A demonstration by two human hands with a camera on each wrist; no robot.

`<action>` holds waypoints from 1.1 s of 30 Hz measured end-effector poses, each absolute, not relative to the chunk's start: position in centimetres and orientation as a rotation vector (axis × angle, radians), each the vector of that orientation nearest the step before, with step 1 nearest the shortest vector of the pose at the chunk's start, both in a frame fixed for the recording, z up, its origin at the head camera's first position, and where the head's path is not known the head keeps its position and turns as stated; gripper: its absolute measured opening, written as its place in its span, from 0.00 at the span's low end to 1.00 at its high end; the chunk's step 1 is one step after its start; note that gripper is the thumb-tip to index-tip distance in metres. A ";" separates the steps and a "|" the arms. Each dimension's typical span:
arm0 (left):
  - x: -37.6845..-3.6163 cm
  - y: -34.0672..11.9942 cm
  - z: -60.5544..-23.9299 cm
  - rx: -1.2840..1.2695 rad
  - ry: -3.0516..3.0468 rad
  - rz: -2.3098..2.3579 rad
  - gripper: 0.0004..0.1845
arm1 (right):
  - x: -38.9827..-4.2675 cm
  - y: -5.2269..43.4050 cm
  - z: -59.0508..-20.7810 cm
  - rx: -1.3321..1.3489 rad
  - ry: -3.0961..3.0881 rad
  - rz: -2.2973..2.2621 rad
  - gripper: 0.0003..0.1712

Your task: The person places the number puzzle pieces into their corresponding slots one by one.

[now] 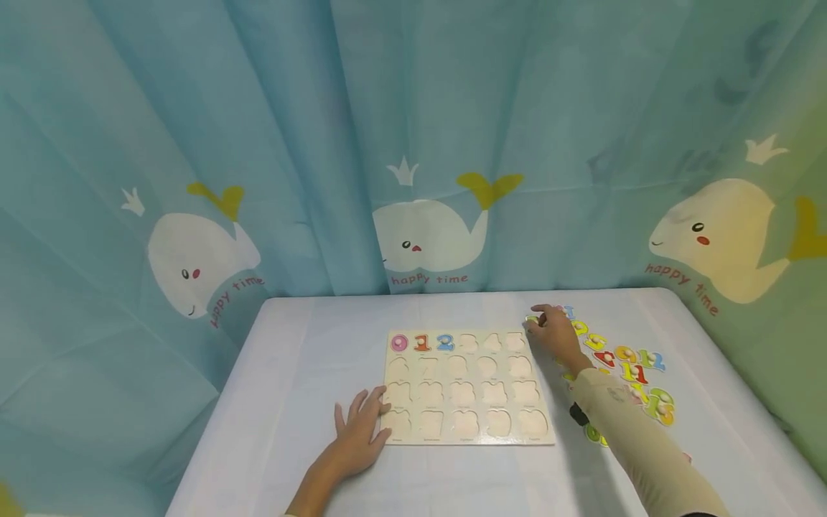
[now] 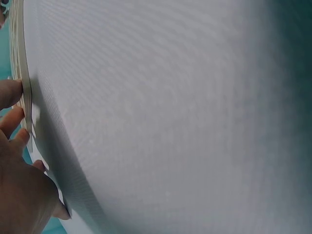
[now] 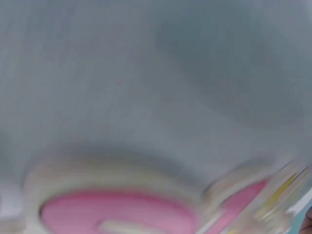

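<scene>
A pale wooden number puzzle board (image 1: pixel 472 439) lies on the white table. Its top row holds a pink 0 (image 1: pixel 399 342), an orange 1 (image 1: pixel 422 342) and a blue 2 (image 1: pixel 445 342); the other slots are bare. My left hand (image 1: pixel 363 422) rests flat with spread fingers on the board's near left corner; in the left wrist view its fingers (image 2: pixel 10 122) touch the board's edge (image 2: pixel 22 73). My right hand (image 1: pixel 541 324) is just past the board's far right corner, fingers curled on a small green piece (image 1: pixel 532 320). The right wrist view is a blur with a pink shape (image 3: pixel 112 214).
Several loose coloured number pieces (image 1: pixel 636 366) lie scattered on the white tablecloth (image 1: pixel 291 373) right of the board, partly under my right sleeve (image 1: pixel 639 438). A blue curtain with whales (image 1: pixel 426 237) hangs right behind the table's far edge.
</scene>
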State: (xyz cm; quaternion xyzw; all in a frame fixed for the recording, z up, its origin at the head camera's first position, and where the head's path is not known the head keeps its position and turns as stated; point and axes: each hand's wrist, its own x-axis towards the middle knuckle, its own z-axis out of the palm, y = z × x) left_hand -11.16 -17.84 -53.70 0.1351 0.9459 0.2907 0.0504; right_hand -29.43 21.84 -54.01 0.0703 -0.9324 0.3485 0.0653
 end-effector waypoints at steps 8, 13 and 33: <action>-11.3 -17.8 -53.8 0.406 2.882 0.880 0.29 | -28.9 17.5 -53.7 0.334 -2.828 1.072 0.20; -11.2 -17.8 -53.8 0.401 2.890 0.879 0.28 | -28.2 14.4 -53.5 0.405 -2.906 1.101 0.20; -11.1 -17.8 -53.9 0.415 2.894 0.894 0.32 | -27.8 8.7 -54.1 0.298 -2.997 0.993 0.21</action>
